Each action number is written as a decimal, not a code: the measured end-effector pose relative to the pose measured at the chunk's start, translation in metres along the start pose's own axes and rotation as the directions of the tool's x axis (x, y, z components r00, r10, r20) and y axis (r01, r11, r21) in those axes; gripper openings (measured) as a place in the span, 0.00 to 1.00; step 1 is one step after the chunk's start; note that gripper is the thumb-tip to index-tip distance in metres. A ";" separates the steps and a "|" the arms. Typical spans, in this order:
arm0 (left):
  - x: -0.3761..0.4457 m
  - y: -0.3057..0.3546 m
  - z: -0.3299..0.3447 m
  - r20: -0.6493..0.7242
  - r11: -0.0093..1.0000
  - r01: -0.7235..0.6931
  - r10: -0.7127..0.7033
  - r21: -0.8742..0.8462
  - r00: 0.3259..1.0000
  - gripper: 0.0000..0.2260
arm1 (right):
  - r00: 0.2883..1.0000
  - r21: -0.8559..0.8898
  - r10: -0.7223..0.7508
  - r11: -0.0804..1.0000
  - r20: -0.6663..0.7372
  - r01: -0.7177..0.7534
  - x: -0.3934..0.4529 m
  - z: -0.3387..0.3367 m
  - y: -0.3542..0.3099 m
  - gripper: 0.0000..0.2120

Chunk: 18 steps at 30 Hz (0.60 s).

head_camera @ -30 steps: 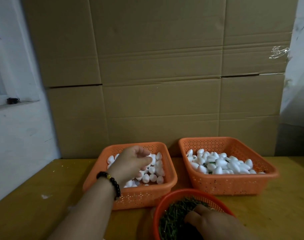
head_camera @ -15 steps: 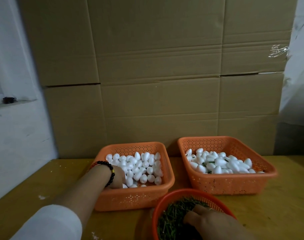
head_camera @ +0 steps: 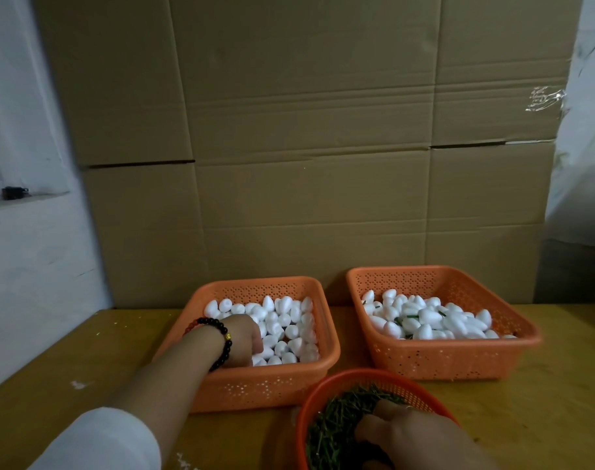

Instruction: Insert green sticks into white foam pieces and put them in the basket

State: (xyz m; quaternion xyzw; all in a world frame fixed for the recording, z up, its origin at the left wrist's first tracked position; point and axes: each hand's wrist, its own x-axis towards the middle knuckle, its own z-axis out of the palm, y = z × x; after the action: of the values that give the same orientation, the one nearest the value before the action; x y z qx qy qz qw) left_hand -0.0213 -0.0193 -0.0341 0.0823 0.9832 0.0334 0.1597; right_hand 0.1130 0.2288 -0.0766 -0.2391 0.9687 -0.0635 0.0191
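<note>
My left hand (head_camera: 243,337), with a dark bead bracelet on its wrist, reaches down into the near left corner of the left orange basket (head_camera: 326,320). Its fingers are buried among the plain white foam pieces (head_camera: 289,320), so what they hold is hidden. At the bottom edge my right hand (head_camera: 414,435) lies in the round orange basket (head_camera: 343,378), fingers curled into the heap of green sticks (head_camera: 336,422). The right orange basket (head_camera: 458,357) holds foam pieces with green sticks in them (head_camera: 425,317).
All three baskets stand on a yellow wooden table (head_camera: 86,351). A wall of brown cardboard (head_camera: 306,147) rises right behind the two square baskets. A white wall with a ledge (head_camera: 28,232) is at the left, and clear plastic sheeting (head_camera: 587,147) at the right.
My left hand dropped from above the left basket's middle into its near left corner and stayed there among the foam pieces. My right hand stayed in the green sticks.
</note>
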 end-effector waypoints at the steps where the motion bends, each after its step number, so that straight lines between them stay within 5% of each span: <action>1: 0.000 -0.003 0.000 0.000 0.999 -0.002 0.002 -0.053 1.000 0.15 | 1.000 0.006 -0.003 1.000 -0.002 0.003 0.000 -0.001 -0.001 0.16; 8: 0.000 -0.021 0.000 -0.004 0.905 0.043 -0.049 -0.423 0.999 0.17 | 0.997 0.046 0.001 0.999 -0.080 0.003 -0.001 -0.001 0.003 0.15; 13: -0.007 -0.025 -0.003 -0.187 0.660 -0.126 -0.022 -0.740 0.982 0.17 | 0.994 0.076 0.020 0.997 -0.106 -0.012 0.000 0.001 0.007 0.14; 18: -0.038 -0.012 0.009 -0.390 0.363 -0.353 -0.030 -0.862 0.921 0.17 | 0.993 0.085 0.035 0.996 -0.117 -0.025 0.001 0.000 0.009 0.15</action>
State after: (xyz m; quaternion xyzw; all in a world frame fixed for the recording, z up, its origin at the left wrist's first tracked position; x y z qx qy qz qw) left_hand 0.0148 -0.0373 -0.0317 0.0703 0.7945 0.6032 0.0017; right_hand 0.1079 0.2363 -0.0776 -0.2192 0.9681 -0.1179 -0.0274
